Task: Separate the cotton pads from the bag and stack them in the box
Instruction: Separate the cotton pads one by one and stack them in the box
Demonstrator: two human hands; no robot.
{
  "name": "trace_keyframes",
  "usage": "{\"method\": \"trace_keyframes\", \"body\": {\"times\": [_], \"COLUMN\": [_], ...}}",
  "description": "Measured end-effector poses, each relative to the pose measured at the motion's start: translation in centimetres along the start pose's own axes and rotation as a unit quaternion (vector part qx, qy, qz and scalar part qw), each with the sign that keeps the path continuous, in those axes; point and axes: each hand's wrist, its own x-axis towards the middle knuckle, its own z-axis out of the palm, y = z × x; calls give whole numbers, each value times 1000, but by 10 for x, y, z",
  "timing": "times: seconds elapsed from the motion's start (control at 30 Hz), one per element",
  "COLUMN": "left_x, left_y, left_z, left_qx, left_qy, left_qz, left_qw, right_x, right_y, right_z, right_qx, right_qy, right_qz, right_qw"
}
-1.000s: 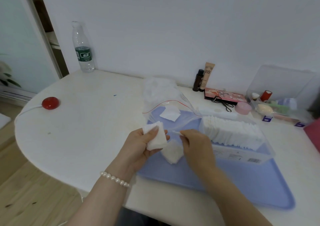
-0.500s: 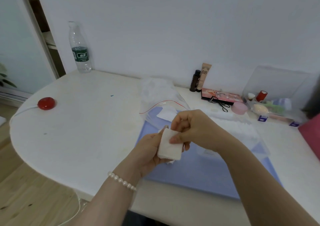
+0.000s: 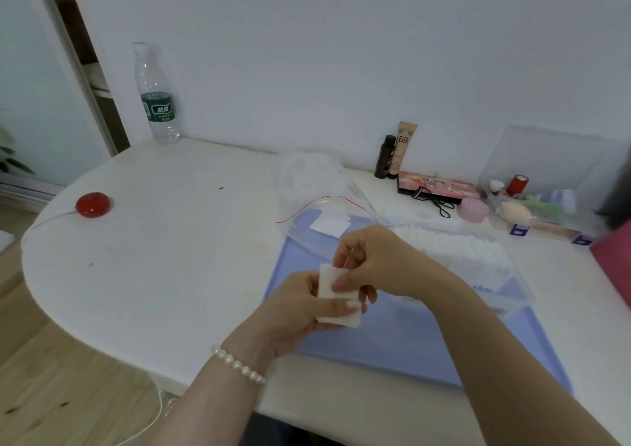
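Note:
A small stack of white cotton pads (image 3: pixel 336 300) is gripped in my left hand (image 3: pixel 300 312), held above the front of the blue tray (image 3: pixel 409 346). My right hand (image 3: pixel 372 261) pinches the top edge of the same stack with thumb and fingers. Behind my hands lies the clear zip bag (image 3: pixel 317 196) with a red seal line, mouth toward me, with one loose pad (image 3: pixel 329 223) inside. The clear plastic box (image 3: pixel 512 295) stands on the tray to the right, filled with a row of upright white pads (image 3: pixel 461 251).
A water bottle (image 3: pixel 157 104) stands at the back left by the wall. A red round object (image 3: pixel 93 204) with a white cord lies near the table's left edge. Cosmetics bottles (image 3: pixel 396 152), a palette (image 3: pixel 440 186), a pink jar (image 3: pixel 473 209) and a clear organiser (image 3: pixel 546 186) line the back right.
My right hand came up from the tray to the stack in my left hand and now pinches its top edge. The loose pads that lay under my hands are no longer on the tray.

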Motion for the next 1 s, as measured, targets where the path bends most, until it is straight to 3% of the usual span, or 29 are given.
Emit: {"method": "trace_keyframes", "body": {"times": [0.1,0.2,0.27,0.4,0.57,0.73,0.87,1.0], "left_x": [-1,-1,-1,-3,-5,-4,-5,-3], "left_y": [-1,1,3,11,16,13,12,10], "left_z": [-2,-8,-18,-34,-36,-37,-41,-36], "left_qx": [9,-7,-28,-101,-167,-186,-184,-173], "left_qy": [10,50,93,181,193,194,201,196], "left_qz": [-8,-17,-8,6,-3,-7,-5,-7], "left_qw": [1000,999,995,978,967,963,962,965], "right_x": [1,9,12,17,22,22,14,-5], "right_y": [-1,9,17,28,34,35,38,32], "right_z": [2,6,10,24,41,39,38,23], "right_qx": [-7,-21,-46,-170,-214,-99,-29,126], "right_qy": [32,179,220,94,63,45,75,108], "right_qz": [12,23,37,89,88,132,88,39], "right_qw": [999,983,974,977,971,985,993,985]}}
